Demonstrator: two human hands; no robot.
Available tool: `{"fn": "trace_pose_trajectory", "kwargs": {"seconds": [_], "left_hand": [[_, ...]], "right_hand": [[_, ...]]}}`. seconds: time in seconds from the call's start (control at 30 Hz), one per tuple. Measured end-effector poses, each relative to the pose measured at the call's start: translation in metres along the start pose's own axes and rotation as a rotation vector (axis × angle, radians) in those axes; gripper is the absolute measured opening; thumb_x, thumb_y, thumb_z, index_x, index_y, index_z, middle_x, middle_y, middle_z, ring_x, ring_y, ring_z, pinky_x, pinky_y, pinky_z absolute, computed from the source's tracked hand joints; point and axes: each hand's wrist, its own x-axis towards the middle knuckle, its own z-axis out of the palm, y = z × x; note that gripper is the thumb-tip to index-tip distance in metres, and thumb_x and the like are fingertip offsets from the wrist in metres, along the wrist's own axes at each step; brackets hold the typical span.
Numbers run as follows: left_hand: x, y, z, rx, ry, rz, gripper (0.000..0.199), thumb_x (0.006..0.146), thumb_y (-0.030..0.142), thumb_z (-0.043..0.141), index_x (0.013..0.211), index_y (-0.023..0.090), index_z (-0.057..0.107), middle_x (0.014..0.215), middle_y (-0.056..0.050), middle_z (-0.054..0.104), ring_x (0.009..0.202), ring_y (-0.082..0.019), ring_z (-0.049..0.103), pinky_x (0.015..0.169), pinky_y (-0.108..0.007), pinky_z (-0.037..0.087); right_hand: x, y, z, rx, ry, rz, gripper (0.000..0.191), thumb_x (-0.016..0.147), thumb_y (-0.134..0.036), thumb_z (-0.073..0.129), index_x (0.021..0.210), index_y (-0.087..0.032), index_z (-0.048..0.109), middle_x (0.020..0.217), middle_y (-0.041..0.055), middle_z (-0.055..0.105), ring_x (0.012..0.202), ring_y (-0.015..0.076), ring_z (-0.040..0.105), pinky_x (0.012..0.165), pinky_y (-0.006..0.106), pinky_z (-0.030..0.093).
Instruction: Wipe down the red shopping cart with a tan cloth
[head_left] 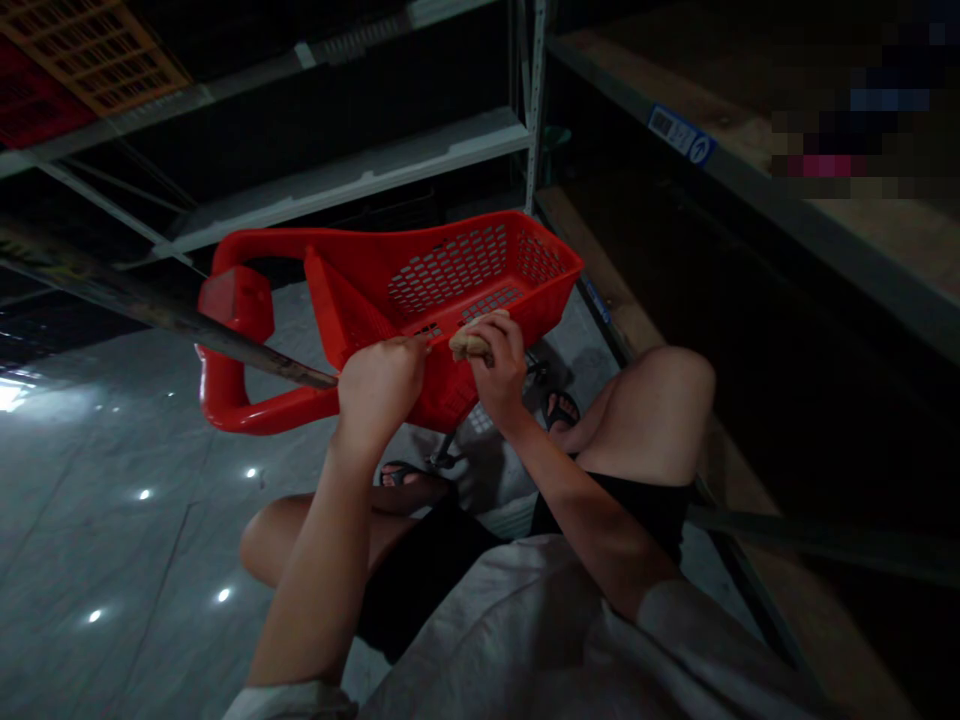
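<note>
The person's left hand (382,385) is gripping a long pole (184,318) in a closed fist at its near end, probably steadying its slant toward the left. The right hand (504,375) is pinching a bunched tan cloth-like piece (470,346) just right of that fist, seemingly for ready use; both are hovering before the red cart's (324,310) near side.

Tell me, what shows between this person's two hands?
In the head view: the tan cloth-like bundle, held in the right hand, and, in the gap toward the left hand, the red cart's side.
</note>
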Motion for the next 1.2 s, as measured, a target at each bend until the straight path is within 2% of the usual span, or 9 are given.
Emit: {"fn": "trace_pose_trajectory", "kwargs": {"seconds": [0.13,0.23,0.3,0.47,0.6,0.67,0.9,1.03,1.2], "left_hand": [[0.0,0.0,0.0,-0.004,-0.007,-0.004,0.04,0.104,0.027,0.036,0.116,0.021,0.074,0.099,-0.014,0.078,0.089,-0.03,0.076,0.072,-0.034,0.054],[-0.001,0.001,0.0,-0.014,0.002,-0.003,0.041,0.103,0.026,0.036,0.115,0.022,0.074,0.1,-0.014,0.079,0.089,-0.032,0.076,0.071,-0.037,0.054],[-0.001,0.001,0.0,-0.028,0.013,-0.016,0.041,0.103,0.027,0.036,0.119,0.022,0.074,0.102,-0.014,0.079,0.09,-0.032,0.076,0.072,-0.037,0.055],[-0.001,0.0,0.002,-0.023,0.002,-0.023,0.041,0.104,0.031,0.037,0.123,0.023,0.073,0.104,-0.014,0.079,0.09,-0.029,0.076,0.074,-0.034,0.054],[-0.001,0.0,0.001,-0.012,-0.002,-0.005,0.037,0.101,0.026,0.041,0.12,0.023,0.073,0.103,-0.013,0.079,0.088,-0.028,0.076,0.072,-0.033,0.053],[-0.001,0.001,0.001,-0.012,-0.002,-0.005,0.037,0.102,0.025,0.04,0.116,0.021,0.074,0.101,-0.013,0.079,0.087,-0.029,0.076,0.07,-0.033,0.053],[-0.002,-0.001,0.004,-0.01,0.038,-0.018,0.038,0.103,0.024,0.038,0.112,0.022,0.075,0.096,-0.013,0.079,0.087,-0.032,0.076,0.068,-0.036,0.054],[-0.001,-0.003,-0.001,0.03,-0.002,0.059,0.037,0.102,0.017,0.04,0.121,0.019,0.071,0.102,-0.013,0.078,0.091,-0.031,0.076,0.071,-0.036,0.055],[-0.018,-0.013,-0.024,0.113,0.007,0.145,0.035,0.098,0.01,0.046,0.123,0.014,0.07,0.105,-0.016,0.077,0.095,-0.03,0.074,0.082,-0.039,0.055]], "right_hand": [[-0.054,0.032,0.002,-0.116,-0.108,0.118,0.03,0.084,-0.006,0.05,0.104,-0.022,0.065,0.116,0.0092,0.061,0.115,0.0218,0.061,0.106,0.039,0.052],[-0.103,0.06,-0.002,-0.132,-0.178,0.147,0.024,0.079,-0.004,0.05,0.088,-0.021,0.064,0.094,0.0055,0.062,0.09,0.0199,0.064,0.085,0.034,0.058],[-0.113,0.064,-0.002,-0.129,-0.185,0.147,0.023,0.077,-0.004,0.05,0.084,-0.021,0.064,0.089,0.0046,0.061,0.084,0.0194,0.063,0.079,0.032,0.058],[-0.042,0.014,0.003,-0.074,-0.06,0.126,0.035,0.083,-0.006,0.05,0.108,-0.022,0.068,0.119,0.0085,0.061,0.114,0.0214,0.062,0.102,0.039,0.055],[0.01,-0.025,0.007,0.017,0.044,-0.038,0.032,0.089,-0.009,0.053,0.112,-0.027,0.068,0.121,0.007,0.06,0.119,0.0211,0.06,0.112,0.041,0.049],[0.0,-0.02,0.009,-0.003,0.036,-0.038,0.031,0.089,-0.009,0.054,0.109,-0.027,0.069,0.117,0.0072,0.061,0.115,0.0208,0.062,0.108,0.039,0.052],[-0.106,0.042,0.007,-0.097,-0.243,0.256,0.029,0.075,-0.003,0.053,0.09,-0.021,0.07,0.102,0.0074,0.065,0.1,0.0225,0.067,0.094,0.038,0.059],[-0.072,0.007,0.005,-0.073,-0.183,0.247,0.031,0.077,-0.005,0.054,0.097,-0.021,0.071,0.107,0.0076,0.064,0.102,0.0214,0.066,0.093,0.036,0.059],[0.007,-0.067,0.009,0.106,-0.043,-0.012,0.033,0.086,-0.008,0.058,0.11,-0.026,0.07,0.119,0.006,0.061,0.115,0.0199,0.062,0.109,0.036,0.051]]}}
